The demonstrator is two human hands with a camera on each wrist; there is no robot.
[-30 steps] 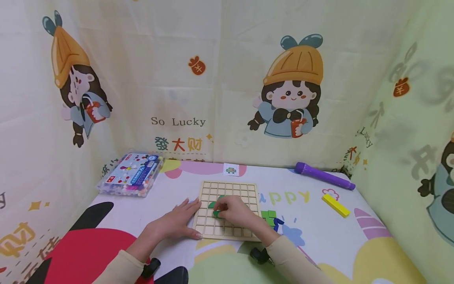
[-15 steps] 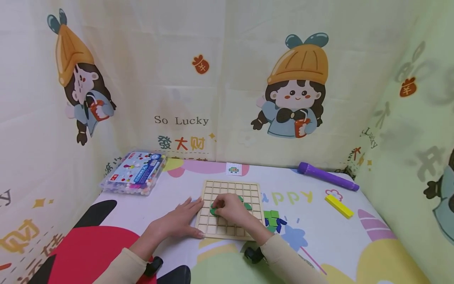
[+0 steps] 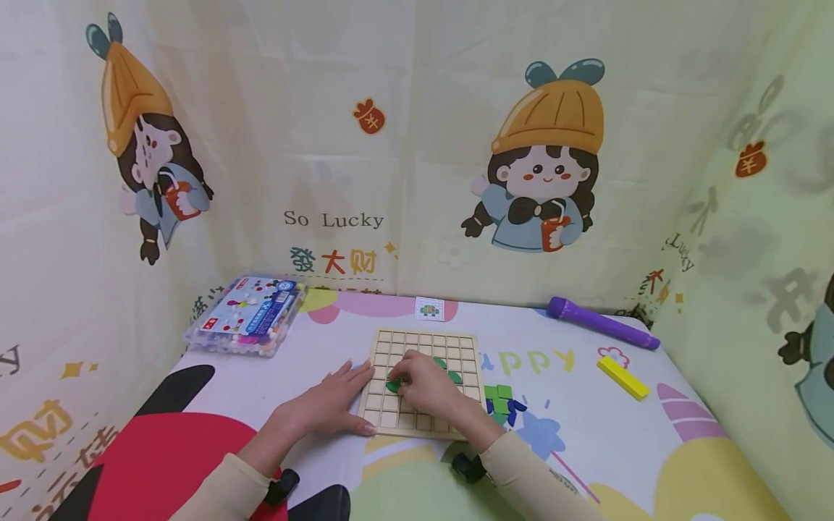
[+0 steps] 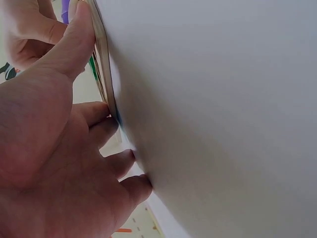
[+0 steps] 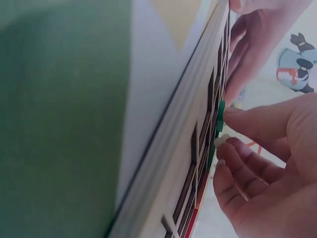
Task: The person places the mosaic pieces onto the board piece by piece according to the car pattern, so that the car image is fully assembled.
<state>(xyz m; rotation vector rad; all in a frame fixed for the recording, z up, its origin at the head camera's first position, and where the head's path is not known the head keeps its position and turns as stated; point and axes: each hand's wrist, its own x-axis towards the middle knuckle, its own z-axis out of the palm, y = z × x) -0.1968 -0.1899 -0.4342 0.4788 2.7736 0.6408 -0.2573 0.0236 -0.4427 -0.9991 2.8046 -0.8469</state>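
Note:
A square wooden grid board (image 3: 384, 420) lies on the table. My left hand (image 3: 326, 398) rests along its left edge, fingers spread and thumb at the near corner; the left wrist view shows the fingertips against the board's side. Over the board's left-middle cells, my right hand (image 3: 426, 383) pinches a green rounded tile (image 3: 393, 386). In the right wrist view the thumb touches that green tile (image 5: 221, 116), with the fingertips close to the board. Other green rounded tiles (image 3: 455, 377) sit in cells to the right. My right hand hides the board's middle cells.
Green square tiles (image 3: 502, 393) and dark blue pieces (image 3: 513, 416) lie right of the board. Behind it is a small picture card (image 3: 430, 310). A clear box (image 3: 244, 315) stands back left; a purple stick (image 3: 602, 323) and a yellow bar (image 3: 622, 378) lie right.
My right hand has moved slightly left with the green tile, uncovering green tiles on the board's right. The head view has shifted a little. My left hand stays at the board's edge.

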